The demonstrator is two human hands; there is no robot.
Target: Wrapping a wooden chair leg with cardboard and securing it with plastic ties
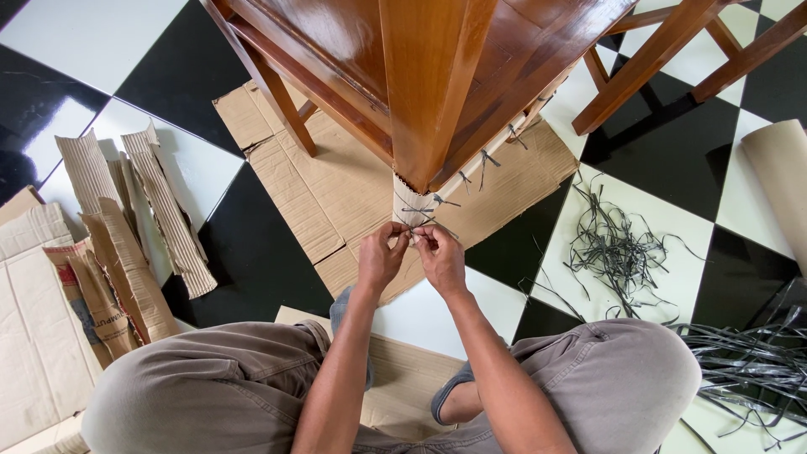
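Observation:
A polished brown wooden table leg (429, 84) stands on a flattened cardboard sheet (328, 193). Its foot is wrapped in pale corrugated cardboard (409, 204), bound by thin dark strings (430, 206). My left hand (380, 255) and my right hand (440, 255) meet just in front of that wrap, each pinching an end of a dark string (414, 233). Fingers of both hands are closed on the strand. More tied strings (487, 160) show along a wrapped rail to the right.
A loose heap of dark string offcuts (618, 248) lies on the checkered floor at right, with more strands (748, 361) at far right. Corrugated cardboard strips (160, 206) and flat cardboard boxes (34, 336) lie at left. A cardboard roll (782, 185) lies at the right edge. Another wooden frame (672, 50) stands behind.

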